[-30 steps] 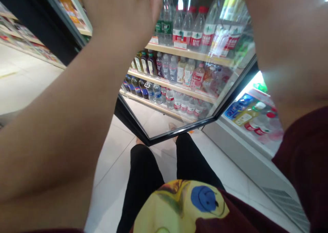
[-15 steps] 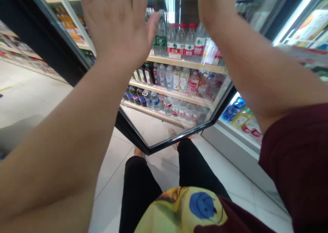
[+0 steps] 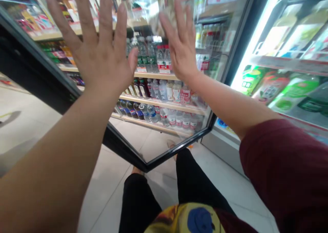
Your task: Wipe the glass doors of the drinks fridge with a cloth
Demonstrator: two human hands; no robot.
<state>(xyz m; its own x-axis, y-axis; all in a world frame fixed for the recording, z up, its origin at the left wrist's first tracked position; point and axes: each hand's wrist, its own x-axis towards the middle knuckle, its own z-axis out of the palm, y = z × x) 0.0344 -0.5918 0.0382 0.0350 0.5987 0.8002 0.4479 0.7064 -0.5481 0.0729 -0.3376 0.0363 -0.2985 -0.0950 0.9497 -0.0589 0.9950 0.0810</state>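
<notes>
A fridge's glass door with a black frame stands swung out in front of my body. My left hand is open, fingers spread, palm toward the glass at the upper left. Farther right, my right hand is also open, its fingers stretched upward and its palm toward the pane. Both hands look to be on or very near the glass; actual contact cannot be made out. Neither hand holds anything. Red-capped water bottles and other drinks show through the pane between and below my hands.
On the right is the lit fridge interior, with juice bottles and green-labelled bottles on its shelves. Beyond the glass stands a shelf unit of drinks. My feet are on the white tiled floor, near the door's lower corner.
Both hands now sit lower in the view, and the right hand's fingers have come into sight. More of the fridge interior shows at right. The door's lower corner appears slightly lower.
</notes>
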